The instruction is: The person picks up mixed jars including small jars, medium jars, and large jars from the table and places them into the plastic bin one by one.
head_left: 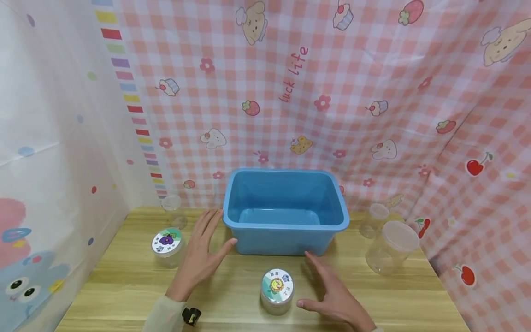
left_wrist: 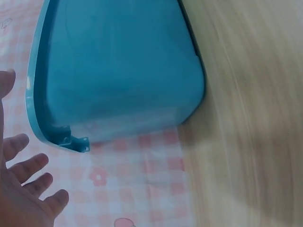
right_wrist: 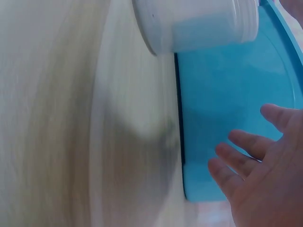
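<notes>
"Luck life" on the cloth, small print on two lids
The checked cloth [head_left: 274,87] bears the lettering "luck life" [head_left: 293,74] in lower-case, handwritten-style red-pink letters that climb at a slant, "luck" below and "life" above. The lid of the front jar [head_left: 277,304] has a round label [head_left: 277,285] with small dark characters around a yellow flower; the lid of the left jar [head_left: 169,259] has another round label [head_left: 166,240], its characters beside a purple picture. The characters on both are too small to read with certainty.
</notes>
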{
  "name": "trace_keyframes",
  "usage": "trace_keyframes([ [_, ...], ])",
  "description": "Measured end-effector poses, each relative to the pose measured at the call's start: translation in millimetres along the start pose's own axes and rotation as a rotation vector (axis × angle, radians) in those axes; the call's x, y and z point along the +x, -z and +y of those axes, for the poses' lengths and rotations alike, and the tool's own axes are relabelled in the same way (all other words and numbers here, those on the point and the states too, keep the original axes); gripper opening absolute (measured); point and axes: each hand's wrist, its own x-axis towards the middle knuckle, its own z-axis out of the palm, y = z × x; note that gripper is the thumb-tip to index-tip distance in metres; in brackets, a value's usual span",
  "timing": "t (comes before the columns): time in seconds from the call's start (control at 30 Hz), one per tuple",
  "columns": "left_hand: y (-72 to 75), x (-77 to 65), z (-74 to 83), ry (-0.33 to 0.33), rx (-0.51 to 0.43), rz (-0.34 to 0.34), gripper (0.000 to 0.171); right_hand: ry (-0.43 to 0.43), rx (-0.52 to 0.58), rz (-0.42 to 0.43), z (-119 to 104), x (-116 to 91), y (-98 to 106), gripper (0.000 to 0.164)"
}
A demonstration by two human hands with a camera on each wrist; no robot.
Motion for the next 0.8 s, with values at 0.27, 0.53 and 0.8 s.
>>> trace_keyframes([
  [0.27, 1.9, 5.5, 1.6, -0.099, -0.012, 0.088, 0.071, 0.073, 0.056, -0.045, -9.3, 6.7, -15.2, 0.111],
  [0.53, -1.8, 16.5, 8.9, -0.247, -0.043, 0.136, 0.054, 0.084, 0.106, -0.049, -16.2, 6.9, -28.9, 0.107],
  [0.8, -4.2, 25.5, 12.7, -0.369, -0.085, 0.120, 0.032, 0.071, 0.133, -0.078, -17.7, 7.2, -37.9, 0.099],
])
